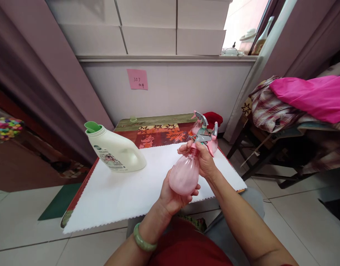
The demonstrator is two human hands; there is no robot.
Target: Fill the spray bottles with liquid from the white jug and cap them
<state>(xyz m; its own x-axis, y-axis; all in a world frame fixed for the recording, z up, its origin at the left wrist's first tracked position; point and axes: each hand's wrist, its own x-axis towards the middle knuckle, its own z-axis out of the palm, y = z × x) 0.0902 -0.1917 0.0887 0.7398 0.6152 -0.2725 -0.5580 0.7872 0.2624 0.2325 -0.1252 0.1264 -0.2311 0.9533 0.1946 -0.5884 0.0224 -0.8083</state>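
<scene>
The pink spray bottle (184,176) is above the bench's (158,120) near edge, long axis leaning toward the far right corner; left grip (170,197) cups its body; right grip (205,160) is closed around its neck.

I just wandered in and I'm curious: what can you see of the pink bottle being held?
The pink bottle looks like translucent plastic, with a rounded body and a narrow neck. A grey spray head shows at its top, partly hidden. It leans, neck end away from the person. The left hand cups the body; the right hand grips around the neck.
</scene>
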